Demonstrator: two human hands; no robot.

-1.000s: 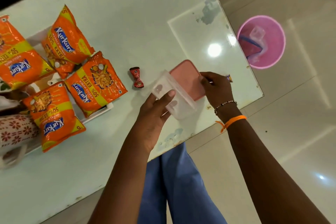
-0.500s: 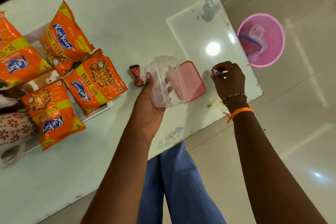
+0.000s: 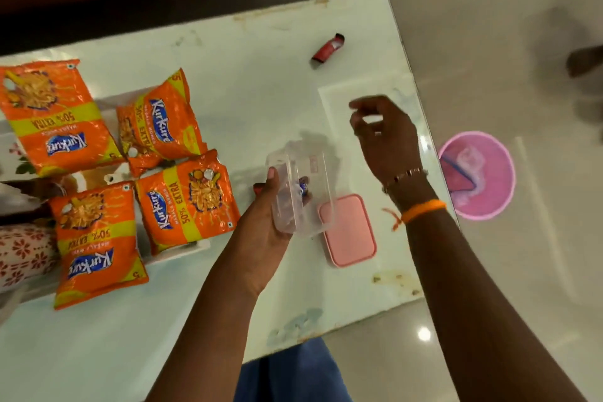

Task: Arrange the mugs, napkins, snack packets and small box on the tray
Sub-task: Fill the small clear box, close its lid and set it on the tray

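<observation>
My left hand [image 3: 261, 232] grips the small clear box [image 3: 305, 206] tilted above the table, with a small blue-wrapped sweet [image 3: 302, 188] inside it. The box's pink lid [image 3: 347, 230] lies flat on the table just right of it. My right hand [image 3: 388, 137] hovers above and right of the box, fingers loosely curled, with nothing seen in it. Several orange snack packets [image 3: 186, 202] lie on the white tray [image 3: 182, 253] at the left. A floral mug [image 3: 23, 251] shows at the left edge.
A red sweet wrapper [image 3: 328, 50] lies near the far side of the white glass table [image 3: 244, 108]. Another red sweet [image 3: 259, 188] peeks out behind my left thumb. A pink bin [image 3: 476, 174] stands on the floor past the table's right edge.
My right hand rose from the table edge to above the box and no longer pinches the small sweet, which now lies inside the box. The view shifted, so everything sits lower in frame.
</observation>
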